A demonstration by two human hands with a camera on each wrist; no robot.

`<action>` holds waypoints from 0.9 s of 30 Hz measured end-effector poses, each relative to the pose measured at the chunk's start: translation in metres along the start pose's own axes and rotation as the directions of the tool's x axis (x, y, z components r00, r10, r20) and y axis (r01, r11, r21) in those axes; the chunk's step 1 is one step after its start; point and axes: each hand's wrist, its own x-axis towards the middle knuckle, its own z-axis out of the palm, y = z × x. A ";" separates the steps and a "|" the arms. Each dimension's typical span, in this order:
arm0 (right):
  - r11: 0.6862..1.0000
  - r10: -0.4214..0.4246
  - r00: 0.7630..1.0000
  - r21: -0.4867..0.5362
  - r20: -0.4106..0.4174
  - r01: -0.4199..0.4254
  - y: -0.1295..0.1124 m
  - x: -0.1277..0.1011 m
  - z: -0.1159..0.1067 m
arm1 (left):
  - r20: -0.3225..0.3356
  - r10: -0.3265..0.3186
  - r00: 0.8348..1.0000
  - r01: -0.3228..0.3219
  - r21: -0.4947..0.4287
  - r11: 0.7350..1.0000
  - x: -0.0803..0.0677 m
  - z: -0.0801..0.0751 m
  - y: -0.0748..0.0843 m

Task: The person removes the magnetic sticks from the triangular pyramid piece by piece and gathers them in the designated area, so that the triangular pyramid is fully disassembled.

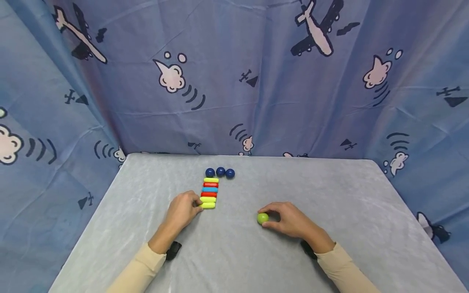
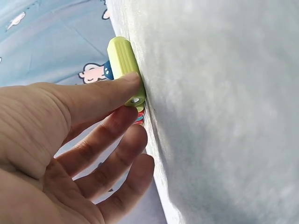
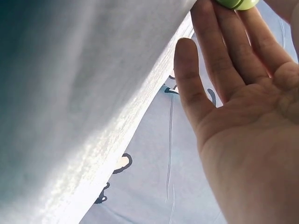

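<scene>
On the grey table [image 1: 329,195], the left hand [image 1: 182,211] rests at the left end of a column of short coloured bars [image 1: 209,192], its thumb and fingers closed lightly on the end of the nearest yellow-green bar [image 1: 208,205]. That bar's long axis runs left to right, so it points straight away from the fingertips [image 2: 133,79]. The right hand [image 1: 289,219] sits well apart to the right, fingers curled around a green ball [image 1: 262,218] that touches the cloth just left of them. Three dark blue balls [image 1: 220,172] lie in a row at the column's far end, nearer the left hand.
</scene>
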 end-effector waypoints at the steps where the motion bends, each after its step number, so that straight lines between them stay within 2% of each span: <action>1: 1.000 0.004 1.000 -0.004 0.003 -0.004 0.000 0.000 0.000 | -0.003 0.006 1.000 -0.006 0.002 1.000 0.001 0.000 0.000; 9: 0.999 0.006 1.000 -0.033 0.021 -0.005 -0.005 0.003 -0.005 | -0.055 0.088 0.995 -0.085 0.048 0.995 0.001 -0.001 0.002; 14: 0.998 -0.004 1.000 -0.066 -0.004 0.004 -0.004 0.012 -0.007 | -0.057 0.093 0.994 -0.090 0.053 0.995 0.000 0.000 0.002; 23: 0.999 0.038 0.998 -0.007 -0.051 -0.039 -0.009 0.063 -0.013 | -0.051 0.094 0.994 -0.091 0.066 0.994 0.002 -0.002 0.003; 27: 0.996 0.087 0.994 -0.024 -0.065 -0.089 -0.013 0.086 -0.013 | -0.038 0.106 0.994 -0.103 0.082 0.991 0.001 -0.001 0.003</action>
